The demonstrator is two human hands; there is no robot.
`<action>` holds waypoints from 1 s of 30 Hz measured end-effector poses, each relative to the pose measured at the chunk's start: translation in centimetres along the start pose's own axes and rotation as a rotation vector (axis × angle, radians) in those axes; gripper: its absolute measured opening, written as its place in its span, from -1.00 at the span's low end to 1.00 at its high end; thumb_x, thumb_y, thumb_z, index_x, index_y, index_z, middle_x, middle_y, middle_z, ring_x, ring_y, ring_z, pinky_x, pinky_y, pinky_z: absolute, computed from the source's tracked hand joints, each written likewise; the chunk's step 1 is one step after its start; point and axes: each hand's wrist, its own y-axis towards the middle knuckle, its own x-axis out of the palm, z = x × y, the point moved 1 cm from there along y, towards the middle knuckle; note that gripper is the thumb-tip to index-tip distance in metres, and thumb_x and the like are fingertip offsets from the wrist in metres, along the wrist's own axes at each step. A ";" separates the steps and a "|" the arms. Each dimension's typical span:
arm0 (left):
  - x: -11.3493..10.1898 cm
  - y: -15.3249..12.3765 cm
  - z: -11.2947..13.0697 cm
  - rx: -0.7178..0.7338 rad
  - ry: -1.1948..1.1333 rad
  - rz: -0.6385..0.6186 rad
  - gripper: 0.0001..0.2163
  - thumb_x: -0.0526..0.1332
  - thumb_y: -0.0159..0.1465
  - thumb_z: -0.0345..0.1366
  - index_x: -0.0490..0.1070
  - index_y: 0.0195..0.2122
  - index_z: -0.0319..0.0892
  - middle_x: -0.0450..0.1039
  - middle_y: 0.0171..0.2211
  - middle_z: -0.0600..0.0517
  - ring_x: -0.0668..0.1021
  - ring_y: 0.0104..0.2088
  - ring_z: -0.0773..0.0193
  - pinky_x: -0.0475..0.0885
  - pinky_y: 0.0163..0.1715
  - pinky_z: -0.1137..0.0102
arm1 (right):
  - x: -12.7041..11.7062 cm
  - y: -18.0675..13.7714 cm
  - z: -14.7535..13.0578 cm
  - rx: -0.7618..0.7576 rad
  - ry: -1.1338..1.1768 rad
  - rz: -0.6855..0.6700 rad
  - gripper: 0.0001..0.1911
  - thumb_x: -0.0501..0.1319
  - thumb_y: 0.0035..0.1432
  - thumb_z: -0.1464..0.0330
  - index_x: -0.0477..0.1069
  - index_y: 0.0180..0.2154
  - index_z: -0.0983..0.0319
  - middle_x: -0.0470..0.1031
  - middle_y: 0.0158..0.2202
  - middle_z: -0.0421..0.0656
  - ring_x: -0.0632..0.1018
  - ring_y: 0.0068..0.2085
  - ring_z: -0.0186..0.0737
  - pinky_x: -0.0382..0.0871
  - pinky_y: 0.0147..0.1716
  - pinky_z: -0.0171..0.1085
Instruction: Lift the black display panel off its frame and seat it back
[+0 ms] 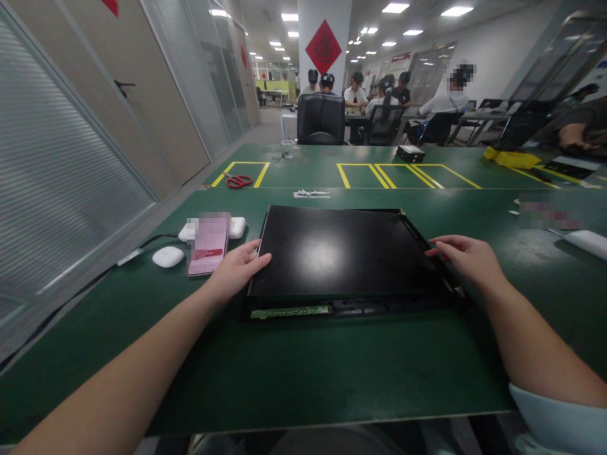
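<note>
A black, flat display panel (pixel 327 253) lies over a shallow black frame (pixel 379 308), its near edge set back from the frame's near side. Along that side a strip of green circuit board (pixel 290 312) shows. My left hand (pixel 241 265) grips the panel's left edge, thumb on top and fingers at the side, partly hidden. At the right edge, my right hand (pixel 467 256) has its thumb and fingertips close together on the panel's rim; how firmly they hold it is hard to see.
Left of the panel lie a phone (pixel 208 253), a white rounded case (pixel 167 256) and a white power strip (pixel 237 227). Red-handled scissors (pixel 239 182) and white scraps (pixel 312 194) lie beyond. A small black box (pixel 410 153) stands farther back; people sit behind.
</note>
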 end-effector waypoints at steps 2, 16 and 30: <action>0.0 0.1 -0.1 0.002 0.000 -0.017 -0.53 0.44 0.20 -0.40 0.45 0.14 -0.20 0.72 -0.24 -0.07 0.75 -0.23 0.09 0.67 -0.28 0.39 | -0.1 0.2 0.3 -0.013 -0.011 0.038 -0.71 0.25 0.09 0.12 0.64 -0.22 0.08 0.69 -0.27 -0.07 0.64 -0.22 0.06 0.53 -0.18 0.00; 0.0 0.0 -0.1 -0.016 -0.018 0.028 -0.45 0.44 0.19 -0.44 0.39 0.21 -0.22 0.72 -0.21 -0.10 0.75 -0.23 0.08 0.66 -0.28 0.37 | 1.9 2.3 4.1 -0.180 -0.290 -0.154 -0.59 0.32 0.07 0.12 0.66 -0.07 0.13 0.54 0.15 0.04 0.46 0.26 0.25 0.24 0.32 0.16; 0.1 -0.2 -0.2 0.034 -0.004 0.069 -0.34 0.45 0.17 -0.41 0.31 0.30 -0.27 0.71 -0.33 -0.05 0.74 -0.30 0.09 0.67 -0.25 0.32 | 2.1 2.6 4.6 -0.192 -0.328 -0.166 -0.51 0.29 0.12 0.10 0.61 0.03 0.19 0.50 0.20 0.07 0.43 0.29 0.25 0.21 0.34 0.17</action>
